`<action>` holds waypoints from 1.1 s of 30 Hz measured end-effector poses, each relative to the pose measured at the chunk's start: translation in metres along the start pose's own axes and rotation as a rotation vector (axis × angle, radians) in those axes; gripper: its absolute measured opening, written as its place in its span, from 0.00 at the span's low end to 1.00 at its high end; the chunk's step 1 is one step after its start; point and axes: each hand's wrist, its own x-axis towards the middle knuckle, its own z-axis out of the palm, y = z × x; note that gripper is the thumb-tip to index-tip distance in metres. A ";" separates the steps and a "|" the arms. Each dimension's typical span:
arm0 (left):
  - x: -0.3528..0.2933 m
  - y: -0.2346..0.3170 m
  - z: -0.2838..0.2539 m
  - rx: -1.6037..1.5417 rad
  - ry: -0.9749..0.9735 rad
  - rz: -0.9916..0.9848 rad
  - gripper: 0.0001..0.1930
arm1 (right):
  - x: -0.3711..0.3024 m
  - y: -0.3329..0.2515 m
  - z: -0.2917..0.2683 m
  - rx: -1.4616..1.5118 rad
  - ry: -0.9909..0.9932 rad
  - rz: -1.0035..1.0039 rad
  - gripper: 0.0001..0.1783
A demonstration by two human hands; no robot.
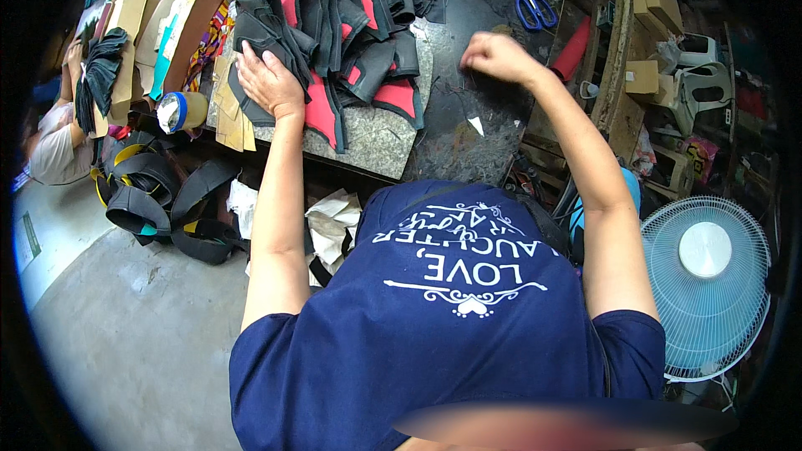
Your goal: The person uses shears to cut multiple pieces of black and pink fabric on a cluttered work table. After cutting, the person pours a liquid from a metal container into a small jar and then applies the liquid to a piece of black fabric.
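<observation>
Dark grey fabric pieces with red patches [322, 113] lie in an overlapping heap on a grey speckled slab [368, 146]. My left hand [271, 83] rests flat on the heap's left side, its fingers stretched out over a dark piece. To the right, above the black tabletop [447, 146], is my right hand [494, 57], slightly blurred. Its fingers are curled in, and whatever they may hold is hidden. Blue-handled scissors [535, 10] lie beyond that hand, blades pointing away. A small white triangular scrap [476, 126] sits on the tabletop nearer to me.
At the left stand a yellow-and-white jar [182, 112] and cardboard pieces [230, 108]. Black curved strips [154, 192] are heaped below them. Another person's arm [63, 83] shows at the far left. A fan [706, 284] stands at my right, near wooden shelving [622, 75] and cardboard boxes [656, 4].
</observation>
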 end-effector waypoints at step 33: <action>0.016 -0.012 -0.029 -0.190 -0.022 0.015 0.30 | -0.075 -0.073 0.024 -0.171 -0.095 0.355 0.16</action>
